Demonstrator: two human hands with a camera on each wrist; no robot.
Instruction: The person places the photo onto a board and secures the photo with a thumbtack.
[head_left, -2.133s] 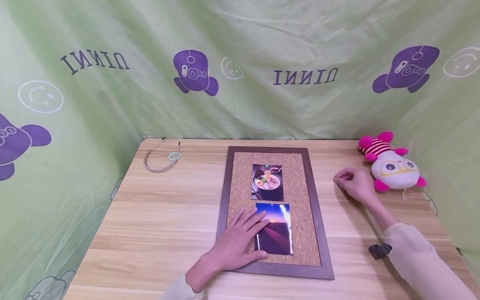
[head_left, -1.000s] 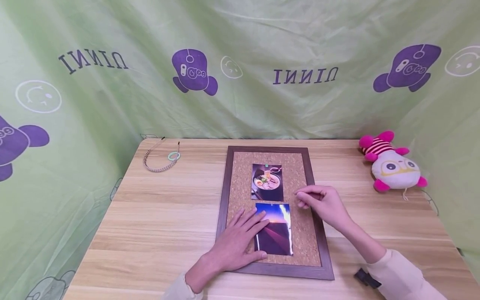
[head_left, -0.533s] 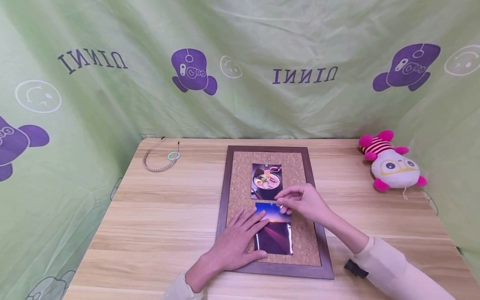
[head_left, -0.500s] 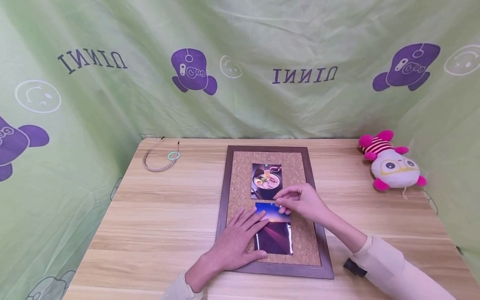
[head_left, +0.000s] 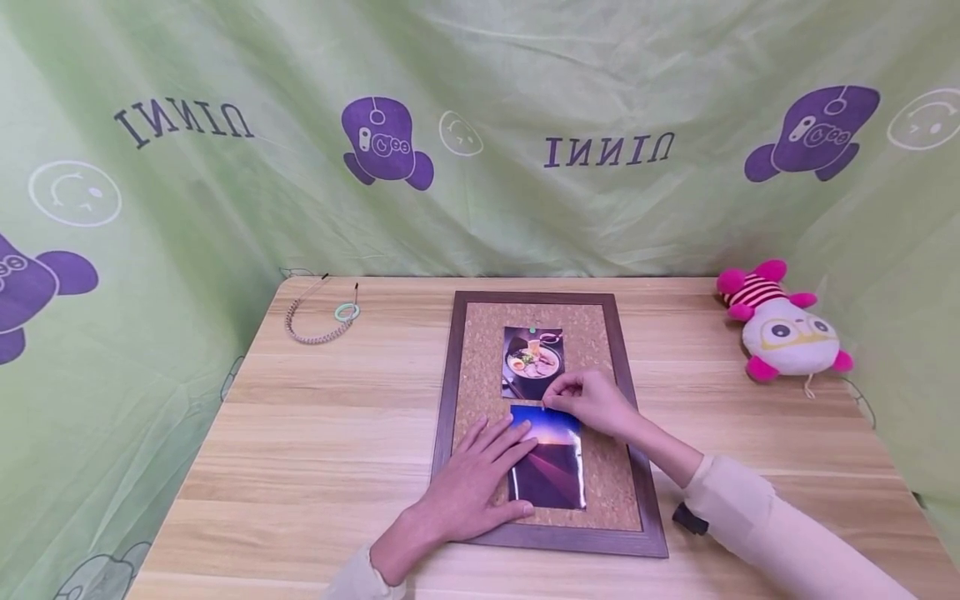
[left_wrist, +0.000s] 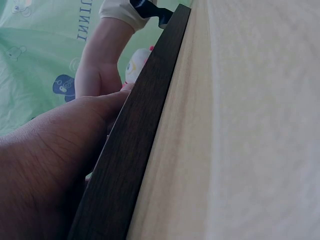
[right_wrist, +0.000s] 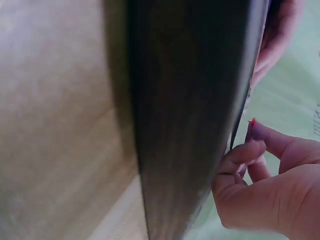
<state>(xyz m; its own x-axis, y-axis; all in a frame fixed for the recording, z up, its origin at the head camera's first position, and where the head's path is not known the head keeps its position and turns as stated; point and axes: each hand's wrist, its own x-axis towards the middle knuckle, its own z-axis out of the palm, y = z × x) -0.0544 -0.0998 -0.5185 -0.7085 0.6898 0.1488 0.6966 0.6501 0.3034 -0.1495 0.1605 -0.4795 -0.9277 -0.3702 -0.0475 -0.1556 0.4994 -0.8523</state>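
Note:
A framed cork board (head_left: 611,492) lies on the table. My left hand (head_left: 468,483) rests with spread, straight fingers on a sunset photo (head_left: 555,479), its palm over the board's left and lower frame. At the photo's top edge my right hand (head_left: 592,406) pinches a small red thumbtack (right_wrist: 254,120) between thumb and forefinger; its metal point shows in the right wrist view. Above the sunset photo, a photo of a noodle bowl (head_left: 534,367) carries a green tack (head_left: 532,331) at its top edge.
A braided headband (head_left: 318,337) and a mint-green ring (head_left: 347,312) lie at the table's back left. At the back right sits a plush toy (head_left: 787,333) with pink feet. A green printed curtain (head_left: 480,225) hangs around the table.
My right hand has come leftward from beside the plush toy, over the board, to the top edge of the sunset photo. My left hand has stayed in place on the photo.

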